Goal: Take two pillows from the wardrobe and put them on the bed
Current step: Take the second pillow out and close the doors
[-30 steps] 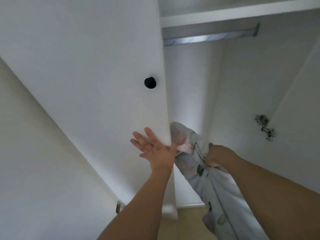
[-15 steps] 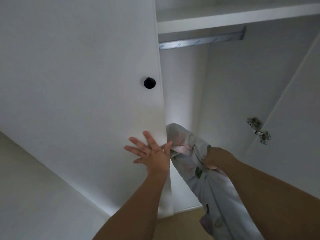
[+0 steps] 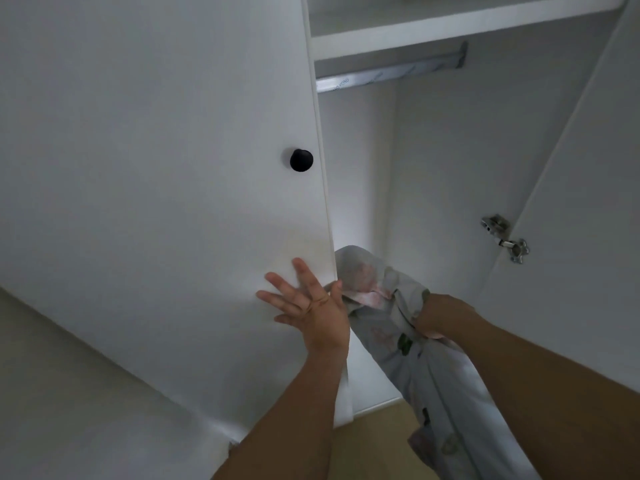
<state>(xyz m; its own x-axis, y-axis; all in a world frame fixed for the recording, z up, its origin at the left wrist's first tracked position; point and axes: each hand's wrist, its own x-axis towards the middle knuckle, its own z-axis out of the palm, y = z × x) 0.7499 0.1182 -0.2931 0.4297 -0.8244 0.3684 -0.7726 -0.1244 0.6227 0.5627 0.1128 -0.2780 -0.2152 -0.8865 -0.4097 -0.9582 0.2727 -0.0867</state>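
Observation:
A pale grey pillow [image 3: 391,327] with a pink and green flower print hangs down in front of the open wardrobe [image 3: 433,168]. My right hand [image 3: 441,315] grips it by a bunched fold near its top. My left hand [image 3: 311,303] lies flat with spread fingers on the lower edge of the wardrobe's left door [image 3: 173,168], thumb next to the pillow's top corner. The pillow's lower part runs down behind my right forearm. No second pillow and no bed are in view.
The left door carries a black round knob [image 3: 301,160]. Inside are a white shelf [image 3: 450,29] and a metal hanging rail [image 3: 391,76]. The right door [image 3: 588,237] stands open on a metal hinge [image 3: 504,237]. Wooden floor [image 3: 381,441] shows below.
The view has shifted slightly to the right and down across the wardrobe. My left hand stays flat on the door edge, and my right hand keeps its hold on the pillow.

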